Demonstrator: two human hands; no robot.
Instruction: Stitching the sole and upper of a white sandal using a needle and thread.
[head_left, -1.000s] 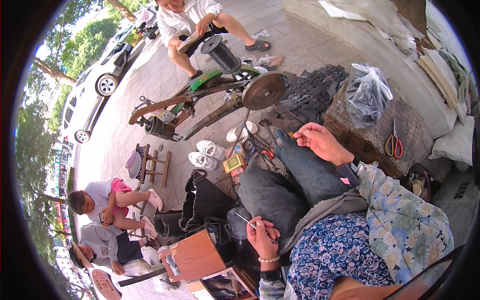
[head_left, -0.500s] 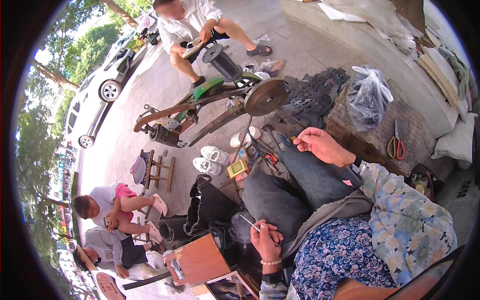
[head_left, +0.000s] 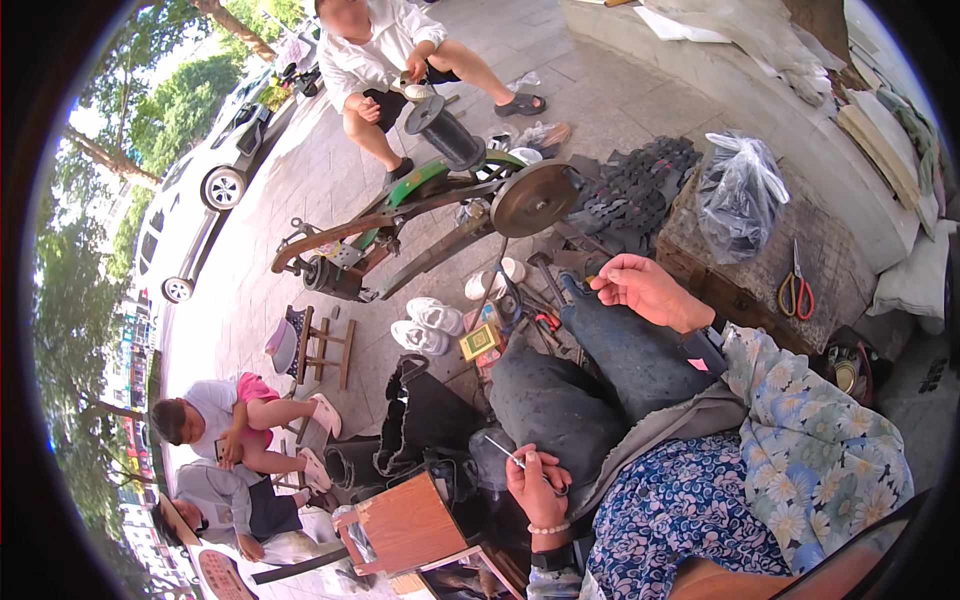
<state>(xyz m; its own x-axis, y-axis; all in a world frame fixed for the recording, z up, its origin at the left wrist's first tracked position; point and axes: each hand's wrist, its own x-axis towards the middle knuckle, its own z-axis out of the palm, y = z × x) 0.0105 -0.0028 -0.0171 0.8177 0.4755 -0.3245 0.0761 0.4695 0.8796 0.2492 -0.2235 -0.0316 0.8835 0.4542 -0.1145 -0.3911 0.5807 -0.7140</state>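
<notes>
My left hand (head_left: 536, 490), with a beaded bracelet at the wrist, is closed around slim silver scissors (head_left: 505, 453). Their narrow tip points away from me, over a dark apron cloth (head_left: 550, 400) covering my lap. Farther off and to the right, my right hand (head_left: 648, 292) is held above the cloth over my other knee. Its thumb and forefinger are pinched together; a small yellowish bit shows at the fingertips, too small to name. Beyond my knees stands a hand-cranked sewing machine (head_left: 430, 200) with a green body, a wheel and a large black thread spool (head_left: 447, 132).
White shoes (head_left: 428, 325), a small yellow box (head_left: 478, 342) and tools lie past my knees. On the right, a wooden chest (head_left: 740, 265) bears a plastic bag (head_left: 740, 195) and orange-handled scissors (head_left: 797, 285). A brown wooden box (head_left: 405, 522) stands at left. Three people sit nearby.
My view has shifted slightly; both hands keep nearly the same poses. The person across has lowered one hand from the shoe and holds it in the other. The seated person at left has shifted a little.
</notes>
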